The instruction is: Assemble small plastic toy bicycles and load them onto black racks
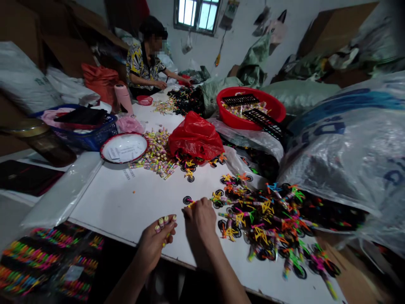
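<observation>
My left hand (155, 240) is closed around several small tubes (162, 222) with pale, patterned wrappers, their ends poking out above the fingers. Beside it, over the white tabletop, my right hand (202, 217) has its fingers pinched on a toy bicycle (190, 204); a black wheel and a bit of yellow frame stick out past the fingertips. To the right of that hand lies a heap of colourful toy bicycles (262, 215), many with wrapped tubes attached. Farther off, a pile of loose wrapped tubes (158, 152) lies by a red plastic bag (196, 137) with more toy bicycles at its mouth.
A white enamel dish (124, 147) and a blue basket (95, 135) stand at the left. At the back right is a red basin (251, 107); a big plastic sack (351, 147) bulges at the right. Across the table, another person (147, 63) works with small parts.
</observation>
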Action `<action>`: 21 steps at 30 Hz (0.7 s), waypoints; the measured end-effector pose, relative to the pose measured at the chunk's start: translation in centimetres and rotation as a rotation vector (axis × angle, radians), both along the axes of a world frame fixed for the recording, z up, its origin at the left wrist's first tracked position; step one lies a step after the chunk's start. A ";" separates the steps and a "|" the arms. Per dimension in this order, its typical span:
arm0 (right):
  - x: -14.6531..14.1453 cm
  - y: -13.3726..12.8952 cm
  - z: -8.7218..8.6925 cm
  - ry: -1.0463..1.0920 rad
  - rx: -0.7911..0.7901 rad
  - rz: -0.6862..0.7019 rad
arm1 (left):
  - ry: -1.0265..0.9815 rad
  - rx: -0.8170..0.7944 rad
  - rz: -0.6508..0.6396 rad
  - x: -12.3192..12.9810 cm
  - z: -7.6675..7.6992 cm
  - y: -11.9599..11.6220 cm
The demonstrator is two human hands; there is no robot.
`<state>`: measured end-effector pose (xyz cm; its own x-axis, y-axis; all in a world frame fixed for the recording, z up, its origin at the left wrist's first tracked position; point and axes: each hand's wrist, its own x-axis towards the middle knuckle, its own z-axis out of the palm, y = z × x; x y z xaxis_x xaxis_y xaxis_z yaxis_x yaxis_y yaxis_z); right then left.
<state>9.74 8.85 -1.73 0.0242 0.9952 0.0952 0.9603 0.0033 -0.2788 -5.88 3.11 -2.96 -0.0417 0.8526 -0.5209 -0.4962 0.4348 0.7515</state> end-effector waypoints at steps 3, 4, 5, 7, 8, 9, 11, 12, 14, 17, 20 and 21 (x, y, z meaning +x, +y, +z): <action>-2.7 0.6 0.1 0.184 -0.041 0.048 | 0.066 0.047 0.057 -0.3 0.4 0.0; -2.9 0.6 0.5 0.306 -0.100 0.066 | 0.083 0.062 0.080 -0.6 0.4 0.0; -2.8 0.5 0.9 0.452 -0.163 0.084 | 0.097 0.081 0.095 -1.0 0.4 -0.1; -2.0 -0.3 1.9 0.761 -0.264 0.120 | 0.112 0.137 0.087 -1.4 0.2 -0.2; -1.5 -0.8 2.4 0.898 -0.293 0.140 | 0.115 0.167 0.065 -1.5 0.1 -0.3; -1.0 -1.4 2.8 1.013 -0.321 0.162 | 0.116 0.193 0.038 -1.4 0.1 -0.3; -0.3 -2.6 3.1 1.172 -0.404 0.181 | 0.123 0.225 -0.027 -1.0 0.1 -0.4; -0.1 -3.1 3.2 1.226 -0.449 0.176 | 0.135 0.236 -0.066 -0.8 0.2 -0.4; 0.0 -3.7 3.0 1.302 -0.507 0.144 | 0.171 0.271 -0.129 -0.4 0.4 -0.4; 0.0 -3.9 2.3 1.380 -0.549 0.107 | 0.254 0.347 -0.173 -0.4 0.8 -0.5; -0.3 -3.6 1.5 1.487 -0.626 0.078 | 0.392 0.448 -0.170 -0.4 0.8 -0.9; -0.4 -3.6 1.2 1.531 -0.654 0.057 | 0.444 0.488 -0.163 -0.3 0.7 -1.0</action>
